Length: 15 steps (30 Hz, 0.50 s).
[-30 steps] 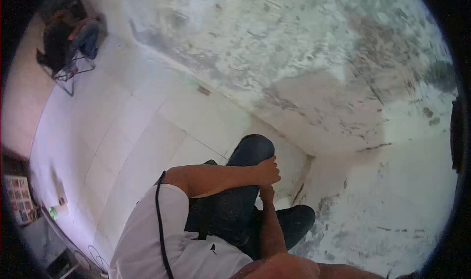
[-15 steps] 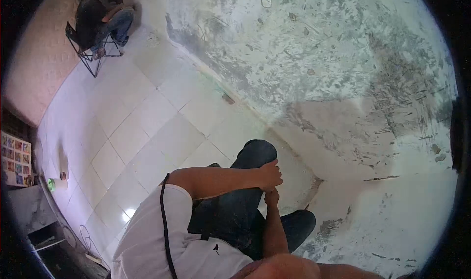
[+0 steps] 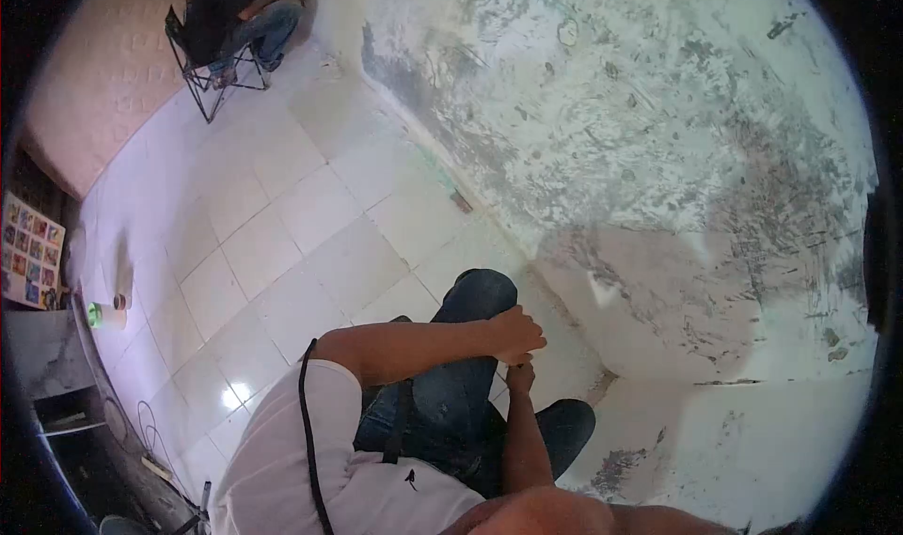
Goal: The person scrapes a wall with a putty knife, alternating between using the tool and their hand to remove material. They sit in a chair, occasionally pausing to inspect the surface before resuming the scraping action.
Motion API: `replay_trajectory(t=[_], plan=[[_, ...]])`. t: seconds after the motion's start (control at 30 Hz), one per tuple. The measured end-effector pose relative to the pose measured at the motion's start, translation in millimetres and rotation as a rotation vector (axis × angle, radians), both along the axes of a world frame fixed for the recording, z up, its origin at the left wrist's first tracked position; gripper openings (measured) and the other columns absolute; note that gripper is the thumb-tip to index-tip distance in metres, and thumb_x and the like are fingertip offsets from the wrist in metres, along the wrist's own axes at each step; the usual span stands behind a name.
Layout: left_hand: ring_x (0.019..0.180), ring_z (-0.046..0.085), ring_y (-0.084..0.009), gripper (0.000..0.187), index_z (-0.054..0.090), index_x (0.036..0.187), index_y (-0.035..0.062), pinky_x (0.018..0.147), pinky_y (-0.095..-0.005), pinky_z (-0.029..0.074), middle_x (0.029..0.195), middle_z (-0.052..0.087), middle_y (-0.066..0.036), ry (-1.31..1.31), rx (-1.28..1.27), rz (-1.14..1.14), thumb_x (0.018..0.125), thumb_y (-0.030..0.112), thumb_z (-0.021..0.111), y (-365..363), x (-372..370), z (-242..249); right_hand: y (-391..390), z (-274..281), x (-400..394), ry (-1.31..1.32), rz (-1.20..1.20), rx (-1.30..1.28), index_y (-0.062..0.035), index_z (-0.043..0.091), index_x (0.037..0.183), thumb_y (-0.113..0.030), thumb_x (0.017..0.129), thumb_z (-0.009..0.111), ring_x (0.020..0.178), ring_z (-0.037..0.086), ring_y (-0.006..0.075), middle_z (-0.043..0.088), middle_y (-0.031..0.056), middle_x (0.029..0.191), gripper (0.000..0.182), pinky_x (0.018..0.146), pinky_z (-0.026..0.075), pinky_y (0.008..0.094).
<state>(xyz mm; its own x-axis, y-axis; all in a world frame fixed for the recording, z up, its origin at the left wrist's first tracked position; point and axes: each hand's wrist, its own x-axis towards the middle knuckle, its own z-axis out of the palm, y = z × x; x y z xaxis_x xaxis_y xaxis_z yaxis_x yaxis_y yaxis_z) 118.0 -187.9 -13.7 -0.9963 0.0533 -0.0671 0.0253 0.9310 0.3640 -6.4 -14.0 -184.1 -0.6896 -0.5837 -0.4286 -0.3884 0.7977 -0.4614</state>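
My left hand [image 3: 516, 335] lies by the bent knee of my jeans [image 3: 478, 295], its fingers curled inward. Just below it is my right hand [image 3: 519, 377], closed and raised on an upright forearm. The two hands meet or nearly touch at the fingers. Anything between the fingers is too small or hidden to make out. Both of my legs are folded beneath my arms, and the white shirt [image 3: 273, 441] with a black strap shows at lower left.
Pale floor tiles [image 3: 348, 262] reach up to a patchy, scraped wall [image 3: 611, 112] on the right. Another person [image 3: 235, 23] sits on a folding chair [image 3: 193, 74] at upper left. A green-lidded container [image 3: 108, 317] and a picture sheet [image 3: 33, 253] are at left.
My view has turned, so the seated person and the wall's foot appear farther right. My hands stay close together by the knee, with slight finger movement.
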Motion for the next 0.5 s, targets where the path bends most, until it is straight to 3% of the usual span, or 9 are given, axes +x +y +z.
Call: replay_trajectory(t=[0.07, 0.17, 0.33, 0.5], plan=[[0.087, 0.062, -0.0258, 0.028, 0.063, 0.102, 0.0115, 0.074, -0.047, 0.046, 0.088, 0.062, -0.006, 0.238, 0.054, 0.094, 0.09, 0.037, 0.057, -4.3, 4.4, -3.4, -6.6, -2.3, 3.3, 0.016, -0.009, -0.025, -0.002, 0.061, 0.113, -0.042, 0.092, 0.053, 0.103, 0.059, 0.041, 0.063, 0.0237, 0.108, 0.046, 0.088, 0.046, 0.0497], [0.079, 0.062, -0.0248, 0.027, 0.064, 0.096, 0.0114, 0.069, -0.0444, 0.046, 0.082, 0.061, -0.004, 0.409, 0.09, 0.159, 0.091, 0.037, 0.057, -11.3, 10.4, -3.3, -15.6, -6.7, 4.0, 0.041, 0.014, -0.034, -0.0024, 0.059, 0.116, -0.038, 0.092, 0.053, 0.106, 0.058, 0.0405, 0.063, 0.0239, 0.11, 0.044, 0.088, 0.045, 0.0485], [0.071, 0.061, -0.024, 0.024, 0.063, 0.089, 0.0106, 0.064, -0.0422, 0.046, 0.074, 0.06, -0.005, 0.552, 0.167, 0.222, 0.091, 0.034, 0.057, -18.8, 21.6, 5.4, -26.9, -6.2, 10.5, 0.045, 0.094, -0.077, -0.002, 0.06, 0.116, -0.037, 0.092, 0.053, 0.105, 0.06, 0.0389, 0.064, 0.0237, 0.108, 0.043, 0.088, 0.046, 0.0465], [0.065, 0.059, -0.0234, 0.022, 0.063, 0.087, 0.0101, 0.061, -0.0404, 0.045, 0.07, 0.058, -0.005, 0.67, 0.157, 0.237, 0.091, 0.031, 0.058, -22.9, 29.0, 8.9, -35.1, 3.3, 16.8, -0.024, 0.048, -0.017, 0.0008, 0.061, 0.112, -0.023, 0.087, 0.06, 0.104, 0.06, 0.0384, 0.065, 0.0226, 0.107, 0.034, 0.089, 0.046, 0.0435]])
